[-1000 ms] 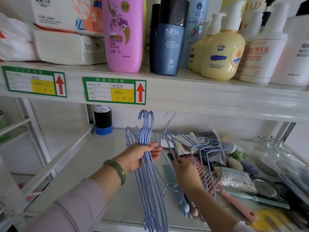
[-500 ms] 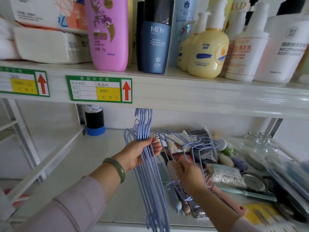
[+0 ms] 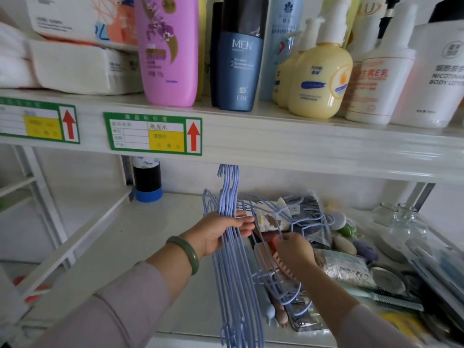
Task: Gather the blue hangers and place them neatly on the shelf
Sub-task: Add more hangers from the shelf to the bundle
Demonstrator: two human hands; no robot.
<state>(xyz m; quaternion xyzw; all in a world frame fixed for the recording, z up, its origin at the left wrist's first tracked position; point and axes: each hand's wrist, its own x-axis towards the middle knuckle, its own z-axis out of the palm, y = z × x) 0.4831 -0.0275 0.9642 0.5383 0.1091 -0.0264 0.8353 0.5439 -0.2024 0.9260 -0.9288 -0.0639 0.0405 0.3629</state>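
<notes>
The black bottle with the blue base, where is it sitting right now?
The black bottle stands upright at the back left of the lower shelf, under the green label, left of the left hand.

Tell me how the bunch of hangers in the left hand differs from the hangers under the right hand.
The bunch of hangers in the left hand is stacked tight and held upright, hooks up; the loose hangers at the right hand are spread and tangled.
The bunch hangs free of the shelf; the loose ones lie on the clutter.
Both are thin blue hangers.
</notes>
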